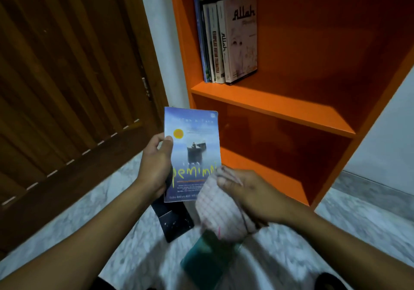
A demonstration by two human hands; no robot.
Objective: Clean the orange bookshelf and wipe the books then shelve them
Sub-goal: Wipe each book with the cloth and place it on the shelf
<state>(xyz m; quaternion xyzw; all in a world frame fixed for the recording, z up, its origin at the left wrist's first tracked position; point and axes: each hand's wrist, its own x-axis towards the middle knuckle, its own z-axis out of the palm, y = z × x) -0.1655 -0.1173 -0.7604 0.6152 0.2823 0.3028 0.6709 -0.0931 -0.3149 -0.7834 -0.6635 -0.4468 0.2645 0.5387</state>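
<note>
The left hand [154, 164] grips a blue paperback [192, 153] by its left edge, thumb on the front cover, holding it upright in front of the orange bookshelf [275, 108]. The right hand [251, 196] clutches a bunched checked cloth [220, 213], pressed against the cover's lower right corner. A few books [226, 41] stand upright at the left end of the upper shelf. On the marble floor [94, 202] below the hands lie a dark book [173, 221] and a blurred teal book [206, 254].
</note>
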